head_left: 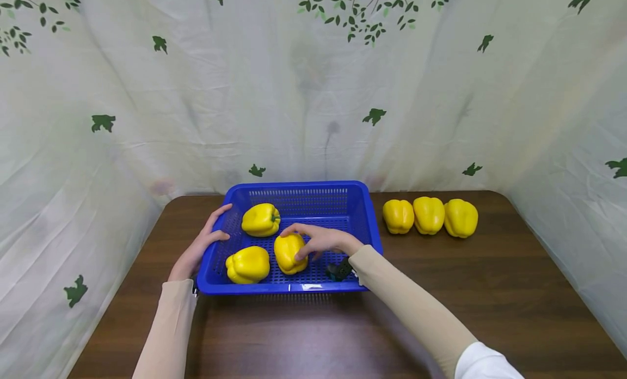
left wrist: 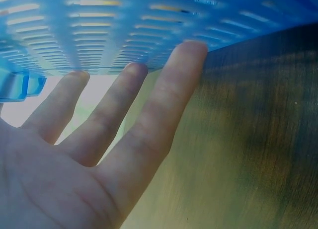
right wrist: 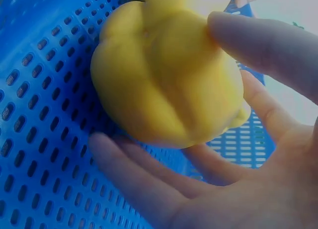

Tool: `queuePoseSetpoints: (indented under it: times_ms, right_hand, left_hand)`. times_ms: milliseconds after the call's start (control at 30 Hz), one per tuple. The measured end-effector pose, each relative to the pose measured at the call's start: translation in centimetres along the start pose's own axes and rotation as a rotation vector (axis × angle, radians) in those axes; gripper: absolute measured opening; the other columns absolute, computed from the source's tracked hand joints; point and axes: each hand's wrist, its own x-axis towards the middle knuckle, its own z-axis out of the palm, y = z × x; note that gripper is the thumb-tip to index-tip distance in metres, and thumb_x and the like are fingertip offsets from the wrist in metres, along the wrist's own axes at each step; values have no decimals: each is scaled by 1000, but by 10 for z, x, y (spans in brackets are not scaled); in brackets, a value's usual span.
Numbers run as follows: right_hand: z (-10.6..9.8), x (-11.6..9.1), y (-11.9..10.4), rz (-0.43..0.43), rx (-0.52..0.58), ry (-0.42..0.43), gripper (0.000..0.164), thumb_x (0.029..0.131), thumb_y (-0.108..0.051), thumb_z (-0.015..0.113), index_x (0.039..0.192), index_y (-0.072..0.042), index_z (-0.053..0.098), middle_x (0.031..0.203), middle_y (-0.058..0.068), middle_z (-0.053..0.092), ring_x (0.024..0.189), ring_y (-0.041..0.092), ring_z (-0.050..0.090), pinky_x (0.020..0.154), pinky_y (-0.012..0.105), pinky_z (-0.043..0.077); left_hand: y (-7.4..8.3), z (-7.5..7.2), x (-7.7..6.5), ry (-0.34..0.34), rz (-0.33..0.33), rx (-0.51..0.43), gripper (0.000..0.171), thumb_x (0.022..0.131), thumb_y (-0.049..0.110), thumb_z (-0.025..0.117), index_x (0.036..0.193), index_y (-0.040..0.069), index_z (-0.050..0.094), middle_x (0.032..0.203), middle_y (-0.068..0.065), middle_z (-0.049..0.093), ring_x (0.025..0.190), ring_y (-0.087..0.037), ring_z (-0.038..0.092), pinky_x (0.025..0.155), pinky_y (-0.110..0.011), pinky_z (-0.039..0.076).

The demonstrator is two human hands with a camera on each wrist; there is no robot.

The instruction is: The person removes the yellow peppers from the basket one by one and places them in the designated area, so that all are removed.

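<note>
A yellow bell pepper (head_left: 291, 255) is in the blue plastic basket (head_left: 313, 287), its lobed end toward the camera in the right wrist view. My right hand (head_left: 318, 240) holds this pepper from its right side, one digit against its upper side and the other fingers spread around and below it. At the basket's left side, my left hand (head_left: 200, 247) holds the rim with thumb and forefinger over it. Its other three fingers (left wrist: 149, 119) stretch straight along the outer slotted wall. Two more yellow bell peppers lie in the basket, one at the back left (head_left: 258, 220) and one at the front left (head_left: 248, 265).
Three yellow bell peppers (head_left: 429, 216) stand in a row on the brown wooden table (head_left: 480, 292), right of the basket. A pale curtain (head_left: 274, 96) with a leaf print hangs behind the table. A dark wrist device (head_left: 338, 270) sits below my right wrist.
</note>
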Motion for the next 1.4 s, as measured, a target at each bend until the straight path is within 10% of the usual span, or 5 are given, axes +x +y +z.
queuePoseSetpoints:
  times_ms: [800, 1400]
  right_hand:
    - [-10, -11, -9, -80, 207, 86, 58, 82, 2, 66, 134, -16, 49, 140, 16, 36, 106, 30, 53, 82, 55, 49]
    - [-35, -43, -16, -176, 265, 182, 59, 82, -3, 70, 135, -18, 50, 143, 8, 33, 110, 31, 53, 82, 44, 51]
  left_hand:
    - [2, 1, -9, -30, -125, 33, 71, 95, 11, 44, 151, 39, 11, 154, -11, 1, 127, -47, 27, 93, -51, 42]
    - [2, 0, -10, -16, -135, 23, 71, 94, 11, 44, 151, 39, 13, 154, -12, 1, 125, -46, 28, 91, -46, 43]
